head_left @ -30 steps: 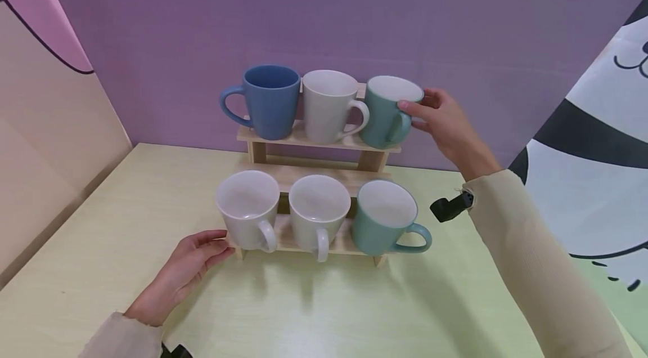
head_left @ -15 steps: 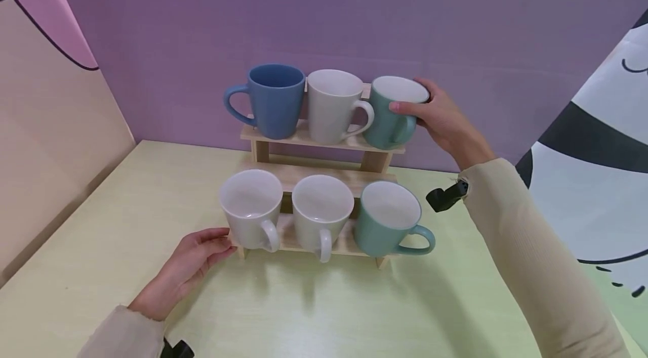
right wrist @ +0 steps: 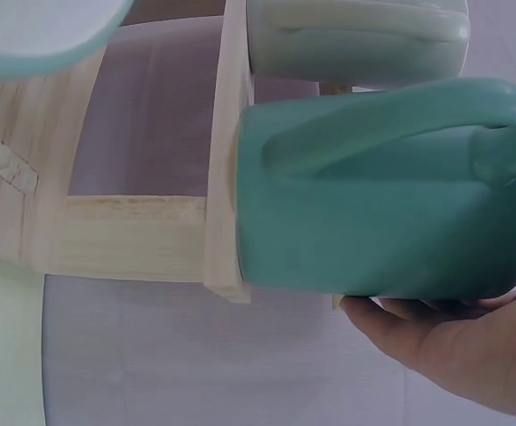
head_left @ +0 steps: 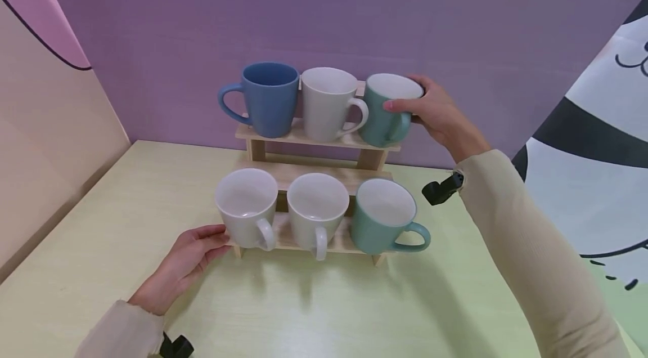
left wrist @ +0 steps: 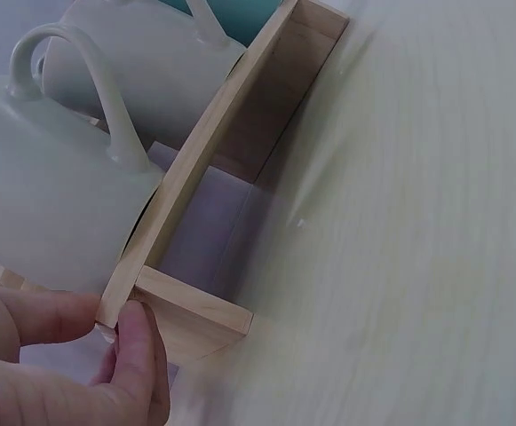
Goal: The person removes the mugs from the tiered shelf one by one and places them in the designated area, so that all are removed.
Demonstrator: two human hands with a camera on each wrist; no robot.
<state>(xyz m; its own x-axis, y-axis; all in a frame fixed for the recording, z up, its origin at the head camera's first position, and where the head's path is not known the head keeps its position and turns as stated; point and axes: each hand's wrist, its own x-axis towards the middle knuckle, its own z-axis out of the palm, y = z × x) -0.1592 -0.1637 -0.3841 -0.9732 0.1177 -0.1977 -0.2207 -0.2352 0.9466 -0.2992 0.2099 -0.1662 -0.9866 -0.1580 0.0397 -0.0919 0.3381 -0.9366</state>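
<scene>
My left hand (head_left: 184,262) pinches the left end of the wooden rack's lowest board (left wrist: 186,169) between thumb and fingers. At the top right, my right hand (head_left: 442,119) holds a teal mug (head_left: 379,113) by its side, thumb across the front near the handle and fingers behind. That mug's base sits on the top board (right wrist: 225,177) in the right wrist view. Beside it stand a white mug (head_left: 326,107) and a blue mug (head_left: 273,104). Along the bottom board are two white mugs (head_left: 245,211) and a second teal mug (head_left: 382,220).
A middle board (head_left: 329,175) of the rack runs between the two rows of mugs. The rack stands on a pale wood-look table (head_left: 314,313). Behind it rises a purple backdrop (head_left: 329,9), with a beige panel (head_left: 45,138) at left and a panda-print panel (head_left: 602,138) at right.
My right hand has shifted left around the upper teal mug, its thumb reaching further across the front. The left hand keeps its pinch on the rack, and the mugs stay in their places.
</scene>
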